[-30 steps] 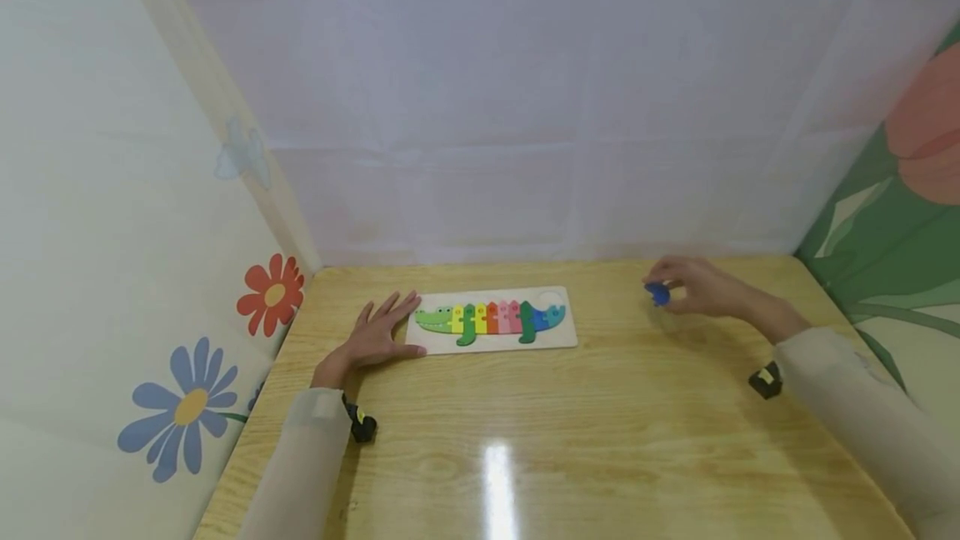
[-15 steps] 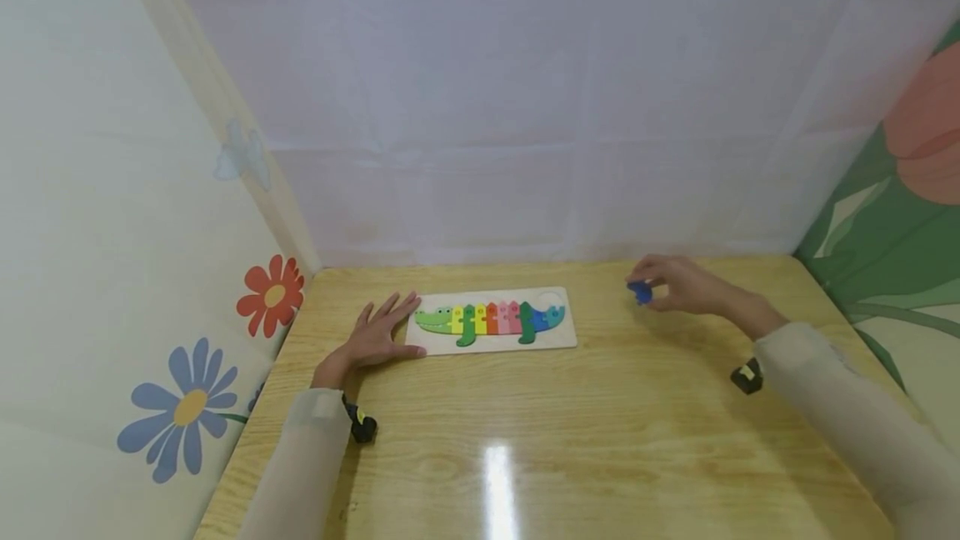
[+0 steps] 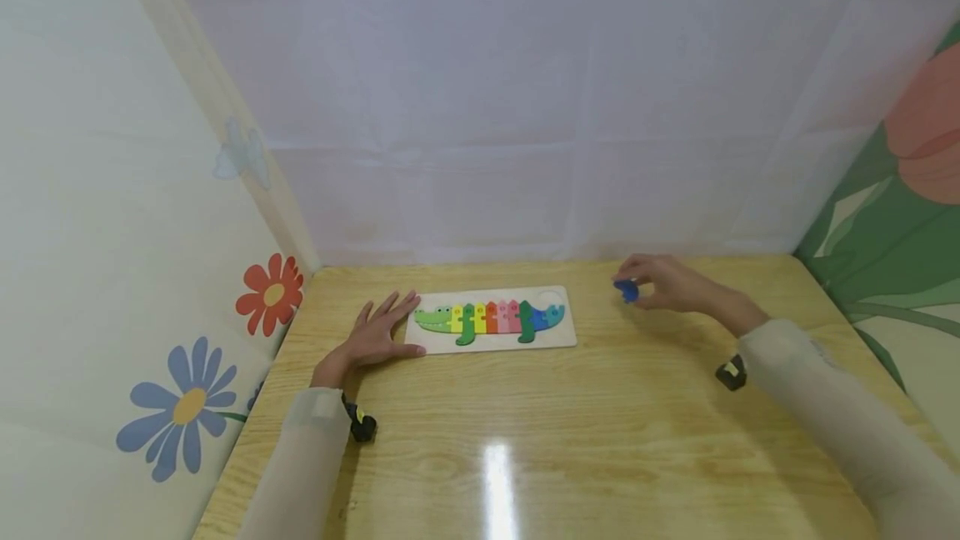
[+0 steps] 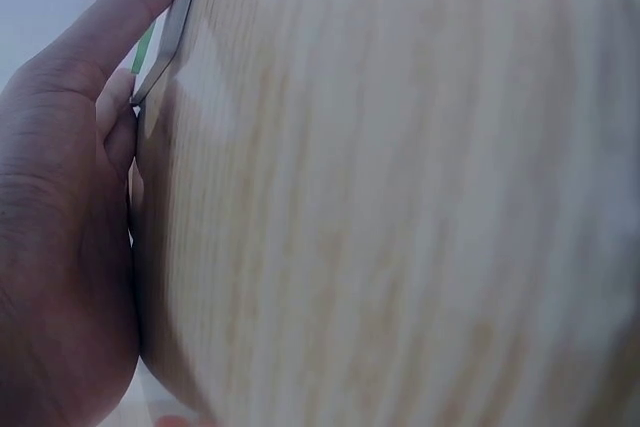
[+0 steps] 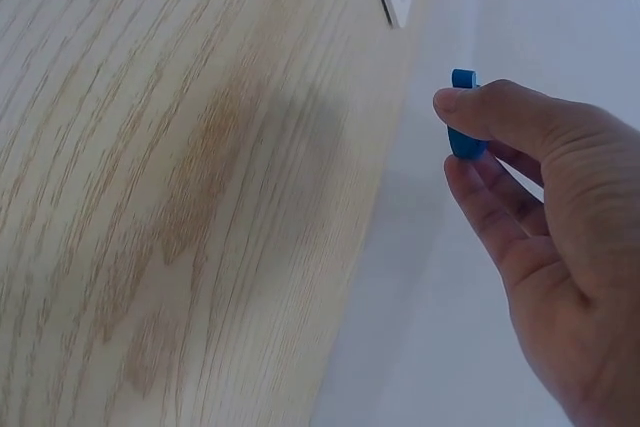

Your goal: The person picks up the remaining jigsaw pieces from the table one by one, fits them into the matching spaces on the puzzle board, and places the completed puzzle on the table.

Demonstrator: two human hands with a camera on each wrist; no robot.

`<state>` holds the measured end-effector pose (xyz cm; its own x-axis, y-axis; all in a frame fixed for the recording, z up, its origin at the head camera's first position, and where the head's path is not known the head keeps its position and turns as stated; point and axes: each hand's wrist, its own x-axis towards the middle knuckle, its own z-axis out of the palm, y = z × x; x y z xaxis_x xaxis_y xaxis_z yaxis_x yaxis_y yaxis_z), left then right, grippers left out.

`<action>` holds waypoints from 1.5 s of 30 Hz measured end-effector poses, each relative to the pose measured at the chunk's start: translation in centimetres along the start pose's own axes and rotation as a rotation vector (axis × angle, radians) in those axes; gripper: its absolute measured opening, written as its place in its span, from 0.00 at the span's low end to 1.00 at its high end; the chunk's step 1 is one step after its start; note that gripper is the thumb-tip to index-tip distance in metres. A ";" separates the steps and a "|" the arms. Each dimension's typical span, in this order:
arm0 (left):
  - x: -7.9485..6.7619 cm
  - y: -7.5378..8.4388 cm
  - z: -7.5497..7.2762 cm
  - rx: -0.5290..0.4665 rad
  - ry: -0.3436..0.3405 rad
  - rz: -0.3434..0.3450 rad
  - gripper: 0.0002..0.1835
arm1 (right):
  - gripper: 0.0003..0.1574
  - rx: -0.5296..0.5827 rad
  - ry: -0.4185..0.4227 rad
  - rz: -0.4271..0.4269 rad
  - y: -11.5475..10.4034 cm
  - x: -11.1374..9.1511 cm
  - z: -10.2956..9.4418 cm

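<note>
A white puzzle board (image 3: pixel 491 345) lies flat at the back middle of the table, bearing a multicoloured crocodile of interlocking pieces (image 3: pixel 481 317). Near the tail's upper right, a round bare recess (image 3: pixel 550 298) shows in the board. My left hand (image 3: pixel 372 340) rests at the board's left end, fingers spread, with fingertips and thumb touching its edge. To the right of the board, my right hand (image 3: pixel 670 284) pinches a small blue puzzle piece (image 3: pixel 626 291) between thumb and fingers, above the table. The right wrist view shows this blue piece (image 5: pixel 464 117) edge-on; its face is hidden there.
The wooden table (image 3: pixel 585 432) ends at a white cloth backdrop (image 3: pixel 480 148). Flower-printed cloths stand at the left (image 3: pixel 180 407) and right (image 3: pixel 892 215). A black wrist camera (image 3: pixel 731 372) hangs from the right wrist, another (image 3: pixel 363 424) from the left.
My right hand has moved steadily left toward the board, carrying the blue puzzle piece. The left hand and the board have stayed in place.
</note>
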<state>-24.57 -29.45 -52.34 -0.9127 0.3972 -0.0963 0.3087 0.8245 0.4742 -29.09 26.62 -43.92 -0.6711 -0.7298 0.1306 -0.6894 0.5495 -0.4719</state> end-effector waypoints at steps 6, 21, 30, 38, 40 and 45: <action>0.0 0.0 -0.1 -0.002 0.001 -0.004 0.59 | 0.28 0.013 -0.013 0.009 -0.2 0.7 0.6; -0.1 0.0 -0.1 0.006 0.004 -0.005 0.58 | 0.25 0.062 -0.035 -0.021 -1.0 3.0 1.7; 0.0 -0.2 0.1 0.005 0.008 0.004 0.58 | 0.26 0.056 -0.060 -0.010 -1.1 4.1 2.1; 0.0 -0.1 0.1 0.010 0.006 0.011 0.58 | 0.26 0.065 -0.059 -0.045 -1.2 5.0 2.6; 0.0 0.0 0.1 0.014 0.007 0.016 0.58 | 0.26 0.071 -0.056 -0.064 -1.3 5.2 2.7; -0.2 0.1 0.0 0.006 0.015 0.025 0.58 | 0.25 0.072 -0.053 -0.083 -1.5 5.9 3.1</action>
<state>-24.40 -29.41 -52.25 -0.9086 0.4117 -0.0710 0.3332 0.8167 0.4712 -31.11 20.23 -45.16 -0.5956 -0.7932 0.1266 -0.7194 0.4566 -0.5234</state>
